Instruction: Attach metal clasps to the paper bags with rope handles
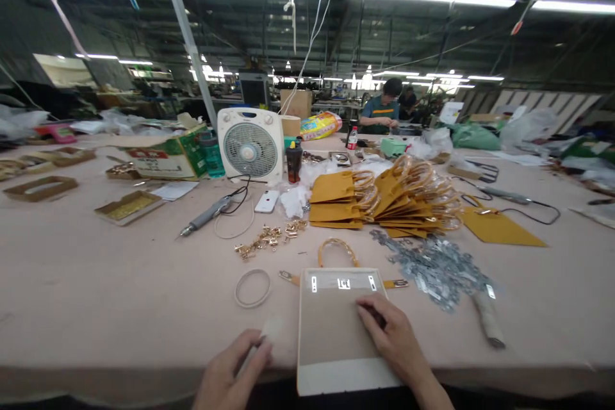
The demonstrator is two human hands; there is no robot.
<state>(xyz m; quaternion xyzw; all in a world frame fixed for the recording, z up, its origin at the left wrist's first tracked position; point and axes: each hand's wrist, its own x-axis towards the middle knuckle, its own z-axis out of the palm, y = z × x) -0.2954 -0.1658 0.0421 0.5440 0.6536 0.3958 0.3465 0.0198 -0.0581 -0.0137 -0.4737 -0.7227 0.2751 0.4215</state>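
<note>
A beige bag panel [331, 333] lies flat at the table's near edge, with small metal fittings [343, 283] along its top, a tan ring handle [337, 248] and strap ends sticking out at both sides. My right hand [391, 336] rests on the panel's right part, fingers curled round something small and dark that I cannot name. My left hand [235, 368] is just left of the panel at the table edge, pinching a pale, blurred object [271, 327].
A loose ring [252, 287], gold fittings [266, 237], a heap of silver metal plates [432, 266] and a wrapped tool handle [489, 320] surround the panel. Behind are stacked mustard bags [394, 202], a phone [266, 200], a power screwdriver [206, 214] and a fan [250, 144]. A person [384, 106] works far back.
</note>
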